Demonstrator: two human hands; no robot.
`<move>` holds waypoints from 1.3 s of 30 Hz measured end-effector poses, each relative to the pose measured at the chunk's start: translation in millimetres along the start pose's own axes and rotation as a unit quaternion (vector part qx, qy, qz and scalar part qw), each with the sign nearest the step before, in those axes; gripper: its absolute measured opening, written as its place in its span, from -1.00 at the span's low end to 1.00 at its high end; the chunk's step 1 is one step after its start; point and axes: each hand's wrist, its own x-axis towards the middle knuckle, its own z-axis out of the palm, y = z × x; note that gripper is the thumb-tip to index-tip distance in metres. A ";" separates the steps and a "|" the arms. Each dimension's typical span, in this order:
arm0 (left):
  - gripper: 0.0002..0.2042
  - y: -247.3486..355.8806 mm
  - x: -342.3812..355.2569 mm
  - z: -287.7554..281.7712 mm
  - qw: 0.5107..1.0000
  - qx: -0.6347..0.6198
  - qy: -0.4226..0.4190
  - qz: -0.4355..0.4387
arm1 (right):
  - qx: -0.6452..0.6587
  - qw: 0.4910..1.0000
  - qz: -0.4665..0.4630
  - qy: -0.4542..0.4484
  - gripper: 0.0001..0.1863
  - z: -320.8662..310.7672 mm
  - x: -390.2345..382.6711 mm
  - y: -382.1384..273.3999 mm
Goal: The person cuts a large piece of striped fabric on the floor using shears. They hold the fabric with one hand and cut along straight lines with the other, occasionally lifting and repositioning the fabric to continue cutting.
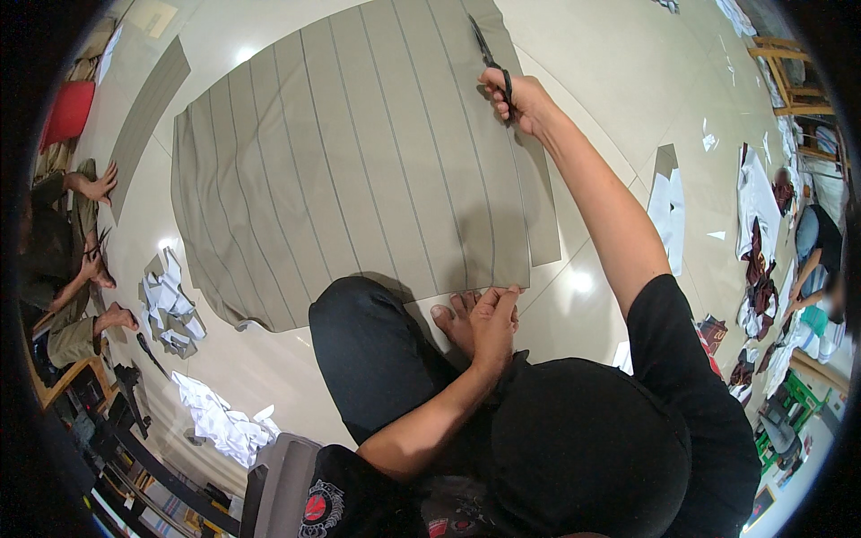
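A large piece of taupe striped fabric (359,161) lies spread on the tiled floor before my knee, a little rippled at its left side. My right hand (525,100) is closed around the handles of black scissors (482,43), over the fabric's right part. Their blades point away from me along that side. Down at the near right corner, beside my bare foot (455,325), my left hand (495,321) pinches the fabric's edge. A strip of the same colour (545,220) shows along the right edge; whether it is joined farther up I cannot tell.
At the left, another person's hand (92,184) rests by a long taupe strip (148,125). Grey and white scraps (170,303) and crumpled white cloth (220,414) lie nearer. To the right are a white piece (665,215) and dark red cloth (758,269); another person sits beyond.
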 end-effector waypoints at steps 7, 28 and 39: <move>-0.83 0.4 -1.1 1.1 1.000 0.004 -0.004 0.008 | 0.018 1.000 0.005 -0.004 -0.77 0.9 5.6 -1.0; -0.81 2.9 -1.6 2.3 1.000 0.004 -0.005 0.008 | 0.002 1.000 -0.001 -0.004 -0.80 3.5 7.8 -0.6; -0.82 1.1 -1.1 1.6 1.000 0.011 0.000 0.004 | 0.015 1.000 -0.008 0.007 -0.75 5.3 12.5 -6.6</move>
